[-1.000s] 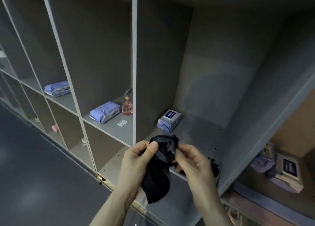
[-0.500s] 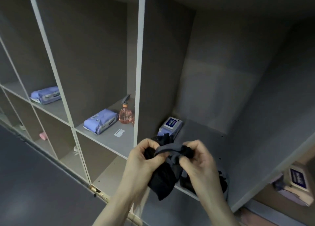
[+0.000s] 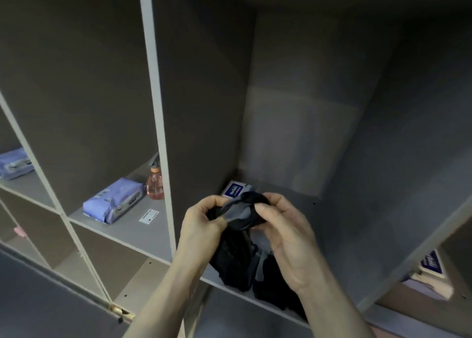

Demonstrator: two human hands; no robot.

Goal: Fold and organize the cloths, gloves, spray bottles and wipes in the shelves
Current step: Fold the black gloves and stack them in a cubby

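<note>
Both my hands hold a black and grey glove [image 3: 238, 231] in front of the middle shelf compartment. My left hand [image 3: 201, 225] grips its left side, and my right hand [image 3: 288, 233] pinches its upper right edge. The glove's lower part hangs down between my wrists. A second black glove [image 3: 274, 284] lies on the shelf board [image 3: 332, 238] below my right hand. A blue and white wipes pack [image 3: 233, 191] sits at the back left of this compartment, partly hidden by the held glove.
In the compartment to the left stand a purple wipes pack [image 3: 113, 200], a pink spray bottle [image 3: 155, 184] and a small white label [image 3: 149, 216]. Another purple pack [image 3: 14, 163] lies far left. More wipes packs [image 3: 430, 274] sit lower right. A grey upright divider [image 3: 155, 113] separates compartments.
My hands have lifted the glove a little and bunched its top edge together. The view has shifted closer to the middle compartment, with the shelves sliding left.
</note>
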